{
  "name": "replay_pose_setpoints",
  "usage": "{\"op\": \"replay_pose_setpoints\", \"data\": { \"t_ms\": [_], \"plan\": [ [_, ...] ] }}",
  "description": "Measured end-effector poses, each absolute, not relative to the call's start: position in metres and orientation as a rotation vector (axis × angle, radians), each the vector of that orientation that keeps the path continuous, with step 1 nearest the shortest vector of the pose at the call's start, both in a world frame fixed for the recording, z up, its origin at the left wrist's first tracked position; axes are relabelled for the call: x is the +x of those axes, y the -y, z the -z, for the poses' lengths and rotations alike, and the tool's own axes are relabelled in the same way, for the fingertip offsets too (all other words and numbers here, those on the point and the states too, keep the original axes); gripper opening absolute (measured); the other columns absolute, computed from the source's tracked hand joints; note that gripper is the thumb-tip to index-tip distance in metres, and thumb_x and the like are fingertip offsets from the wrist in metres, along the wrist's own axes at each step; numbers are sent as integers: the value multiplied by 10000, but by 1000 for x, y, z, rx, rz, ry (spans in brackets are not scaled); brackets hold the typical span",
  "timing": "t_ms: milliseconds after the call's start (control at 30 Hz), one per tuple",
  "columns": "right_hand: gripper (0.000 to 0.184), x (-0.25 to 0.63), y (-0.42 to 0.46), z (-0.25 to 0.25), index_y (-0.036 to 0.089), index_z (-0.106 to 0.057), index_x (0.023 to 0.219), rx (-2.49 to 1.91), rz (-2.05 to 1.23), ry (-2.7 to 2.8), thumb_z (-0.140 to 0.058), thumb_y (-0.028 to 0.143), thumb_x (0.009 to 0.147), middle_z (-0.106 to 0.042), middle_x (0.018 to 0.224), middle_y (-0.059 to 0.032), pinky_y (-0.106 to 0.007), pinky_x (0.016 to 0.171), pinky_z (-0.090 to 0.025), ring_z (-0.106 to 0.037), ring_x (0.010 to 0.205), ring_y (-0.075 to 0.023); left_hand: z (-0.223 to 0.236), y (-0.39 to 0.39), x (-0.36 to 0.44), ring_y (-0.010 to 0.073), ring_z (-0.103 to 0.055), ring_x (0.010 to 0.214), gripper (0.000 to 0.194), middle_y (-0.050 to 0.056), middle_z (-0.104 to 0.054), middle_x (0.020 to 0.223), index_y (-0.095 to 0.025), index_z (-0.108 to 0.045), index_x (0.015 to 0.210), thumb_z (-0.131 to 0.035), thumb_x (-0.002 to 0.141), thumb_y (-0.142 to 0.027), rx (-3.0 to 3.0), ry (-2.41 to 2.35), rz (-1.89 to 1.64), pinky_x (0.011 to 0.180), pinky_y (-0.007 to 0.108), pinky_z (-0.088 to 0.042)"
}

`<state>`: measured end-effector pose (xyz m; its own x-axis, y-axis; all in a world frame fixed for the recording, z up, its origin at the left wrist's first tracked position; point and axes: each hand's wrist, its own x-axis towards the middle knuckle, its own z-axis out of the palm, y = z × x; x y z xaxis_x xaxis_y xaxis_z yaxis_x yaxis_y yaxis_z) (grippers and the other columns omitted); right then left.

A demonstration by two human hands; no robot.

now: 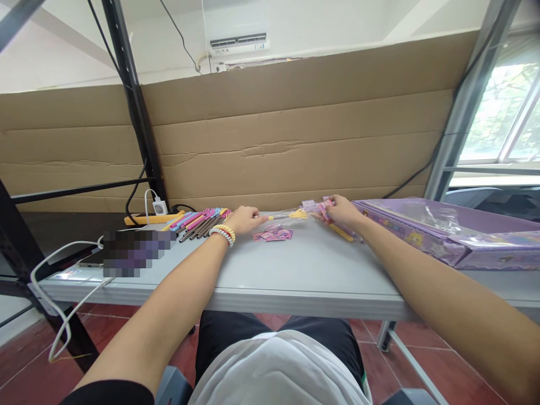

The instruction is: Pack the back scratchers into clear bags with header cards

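Note:
My left hand, wearing beaded bracelets at the wrist, is closed at the near end of a yellow hand-shaped stick in a clear plastic sleeve. The stick lies across toward the right. My right hand pinches a small pink printed card by the sleeve's other end. Under that hand lie other clear-wrapped pieces, one with a yellow stick. Between my hands, several pink printed cards rest in a loose pile. Left of my left hand lies a bunch of colourful sticks with dark rods.
An open purple box with clear plastic in it stands on the right of the white table. At the left are a partly blurred-out device, a white charger and looping cables. Cardboard walls off the back.

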<state>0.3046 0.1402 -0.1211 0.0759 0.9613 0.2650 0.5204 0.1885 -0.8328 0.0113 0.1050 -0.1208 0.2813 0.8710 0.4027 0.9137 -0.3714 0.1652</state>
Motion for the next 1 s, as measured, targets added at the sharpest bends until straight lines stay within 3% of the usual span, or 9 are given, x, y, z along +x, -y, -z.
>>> {"op": "replay_pose_setpoints", "data": {
  "t_ms": [100,300,667,1000],
  "plan": [
    [398,303,-137,121,101,-442,1222,-1444,-636,1580,-491,129,828,-649,804,-102,-249,528,-492,-599,575,-146,121,-105,12,176,-554,686,533,47,-648,765,-186,-602,752,-381,783,-669,-2441,1700,664,560,263,-329],
    [378,302,-129,116,100,-472,1194,-1460,-527,1647,-458,120,817,-654,841,-119,-236,520,-475,-603,556,-142,122,-106,11,167,-542,649,509,35,-637,728,-191,-583,723,-388,782,-657,-2460,1675,671,555,263,-330],
    [301,299,-121,109,129,-601,1024,-1589,-243,1734,-586,180,728,-654,619,-38,-235,645,-462,-621,562,-147,119,-99,15,178,-555,663,479,43,-640,741,-191,-585,709,-403,779,-628,-2556,1701,582,561,267,-352],
    [315,297,-127,114,123,-556,1085,-1550,-359,1732,-519,112,773,-674,740,-63,-244,619,-468,-609,544,-134,117,-93,18,173,-537,626,473,42,-622,701,-192,-549,684,-391,778,-628,-2563,1669,585,538,269,-334]
  ]
}}
